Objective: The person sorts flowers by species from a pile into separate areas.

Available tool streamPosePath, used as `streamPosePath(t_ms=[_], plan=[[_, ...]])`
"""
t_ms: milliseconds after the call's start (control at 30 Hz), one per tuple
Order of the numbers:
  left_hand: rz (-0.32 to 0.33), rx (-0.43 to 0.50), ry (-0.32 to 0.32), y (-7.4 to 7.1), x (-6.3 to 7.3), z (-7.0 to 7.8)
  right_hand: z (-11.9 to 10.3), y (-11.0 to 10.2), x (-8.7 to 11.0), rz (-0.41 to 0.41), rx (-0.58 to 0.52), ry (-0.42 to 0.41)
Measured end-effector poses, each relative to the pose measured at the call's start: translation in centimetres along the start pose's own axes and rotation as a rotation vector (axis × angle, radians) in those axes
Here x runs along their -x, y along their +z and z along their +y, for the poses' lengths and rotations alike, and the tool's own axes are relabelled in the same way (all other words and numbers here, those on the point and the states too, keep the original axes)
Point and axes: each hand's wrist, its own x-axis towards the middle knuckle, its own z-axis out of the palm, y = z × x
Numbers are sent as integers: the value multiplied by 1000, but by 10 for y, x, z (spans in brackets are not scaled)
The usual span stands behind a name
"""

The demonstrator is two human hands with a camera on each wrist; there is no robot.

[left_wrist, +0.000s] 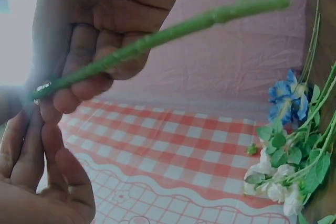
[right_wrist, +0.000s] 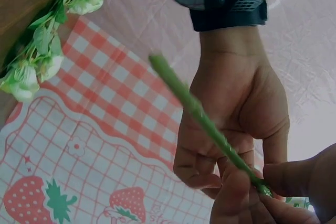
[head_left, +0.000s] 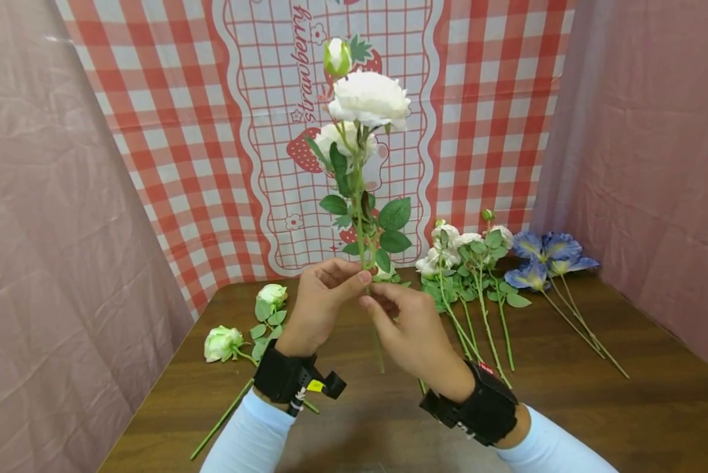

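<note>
In the head view, an artificial white rose spray (head_left: 370, 98) stands upright, with a large bloom, a second bloom behind it, a bud on top and dark green leaves. My left hand (head_left: 321, 305) pinches its stem just below the leaves, between thumb and fingers. Right beside it, my right hand (head_left: 419, 332) pinches the same stem slightly lower. The bare lower stem (left_wrist: 173, 32) runs past the palm in the left wrist view. At the pinch, a small shiny bit (right_wrist: 265, 189) shows on the stem in the right wrist view; its kind is unclear.
Greenish-white roses (head_left: 224, 343) lie at the table's left. To the right lie several white rose sprays (head_left: 469, 249) and, farther over, blue flowers (head_left: 546, 256) on long stems. A checked strawberry cloth (head_left: 490, 131) hangs behind the wooden table (head_left: 567, 420).
</note>
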Motion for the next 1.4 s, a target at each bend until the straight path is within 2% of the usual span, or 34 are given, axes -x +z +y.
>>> streamPosePath(t_ms=[200, 433, 600, 767, 933, 1067, 1200, 1400], plan=[[108, 17, -12, 6, -1, -2, 6, 3, 0, 81, 116, -85], [129, 5, -10, 10, -1, -5, 8, 2, -1, 104, 145, -112], [145, -90, -29, 6, -2, -4, 10, -3, -3, 119, 181, -106], [172, -216, -61, -7, -4, 1, 13, -11, -9, 144, 216, -102], [222, -260, -99, -23, -6, 9, 18, -21, -14, 167, 241, -95], [277, -313, -84, -36, -8, 16, 23, -28, -18, 190, 258, -83], [338, -379, -65, -49, -8, 23, 27, -34, -21, 208, 269, -49], [363, -442, -122, -71, -7, 31, 34, -48, -26, 194, 285, 25]])
